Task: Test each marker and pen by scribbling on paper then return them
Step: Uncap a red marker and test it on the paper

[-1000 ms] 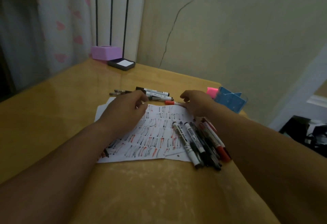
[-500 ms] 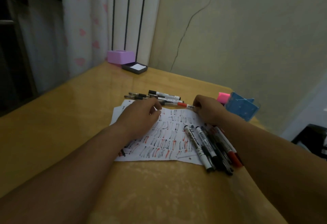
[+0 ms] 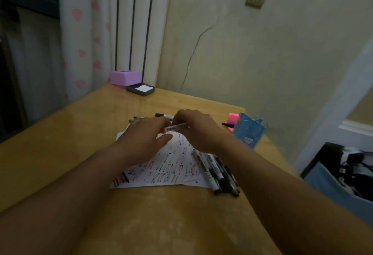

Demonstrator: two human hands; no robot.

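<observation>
— Where's the pen right now?

— Up off the sheet, held level between both hands, over the far end of the paper, a bit towards the tabletop's far edge. It has a white barrel with a printed label, and there's a flash of red at its left end.

— And the grip on it?

— The right hand has its fingers curled down over the right end, grip clamped on the barrel. The left hand has fingertips closed over the left end with the thumb lying underneath, so its grip is on the pen too.

— What about the paper?

— It's flat on the tabletop, covered in rows of short red and black strokes, with both wrists over it.

— The other pens?

— A bundle of markers lies side by side across the paper's right edge, black caps pointing at the near edge. A second lot, the loose markers, sits just past the paper's far edge, half hidden by the hands.

— Anything further out?

— A blue holder stands by the far right corner with a pink block right beside it. At the far left corner there's a purple box, and a dark tray touching it.
</observation>
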